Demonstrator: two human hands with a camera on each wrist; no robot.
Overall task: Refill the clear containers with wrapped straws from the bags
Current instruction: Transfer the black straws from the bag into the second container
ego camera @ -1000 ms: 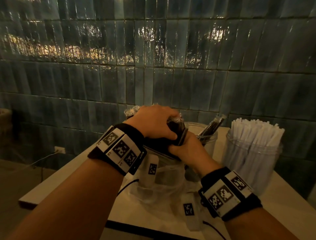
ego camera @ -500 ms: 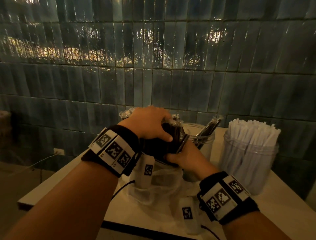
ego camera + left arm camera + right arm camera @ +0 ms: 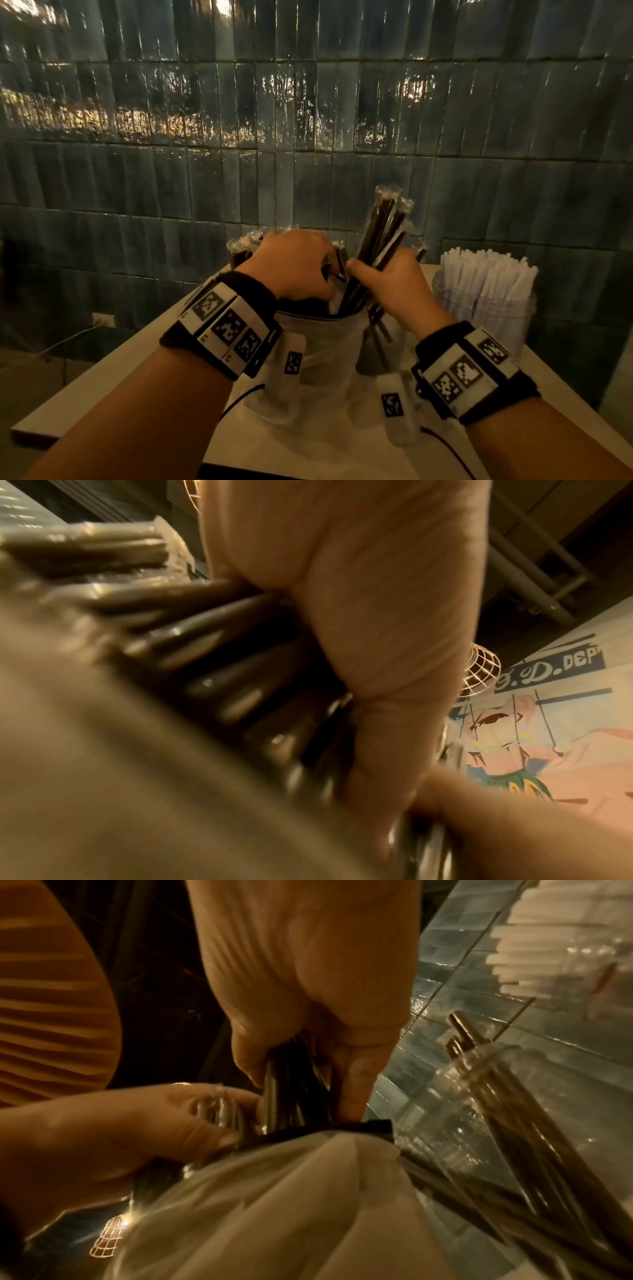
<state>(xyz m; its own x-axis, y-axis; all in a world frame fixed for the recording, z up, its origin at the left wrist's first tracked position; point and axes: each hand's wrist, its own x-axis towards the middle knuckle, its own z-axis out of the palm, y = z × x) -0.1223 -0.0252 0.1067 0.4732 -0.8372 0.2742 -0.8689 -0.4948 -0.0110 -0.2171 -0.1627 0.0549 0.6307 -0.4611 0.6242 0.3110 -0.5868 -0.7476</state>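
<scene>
Head view: two hands work over one clear plastic bag (image 3: 318, 346) on a pale counter (image 3: 102, 380) against a dark blue tiled wall (image 3: 308, 137). The right hand (image 3: 397, 287) grips a bundle of dark wrapped straws (image 3: 380, 246), lifted partly out of the bag; the left hand (image 3: 294, 263) clamps the straws left in it. Two clear containers: one (image 3: 383, 339) behind the bag with few dark straws, one (image 3: 486, 308) packed with white straws (image 3: 486, 270)

Left wrist view: fingers (image 3: 394, 615) curled around blurred dark straws (image 3: 212, 669); a wall mural (image 3: 534, 737) behind

Right wrist view: the right hand (image 3: 308, 988) pinches its bundle (image 3: 294, 1085) above the bag (image 3: 274, 1204)
</scene>
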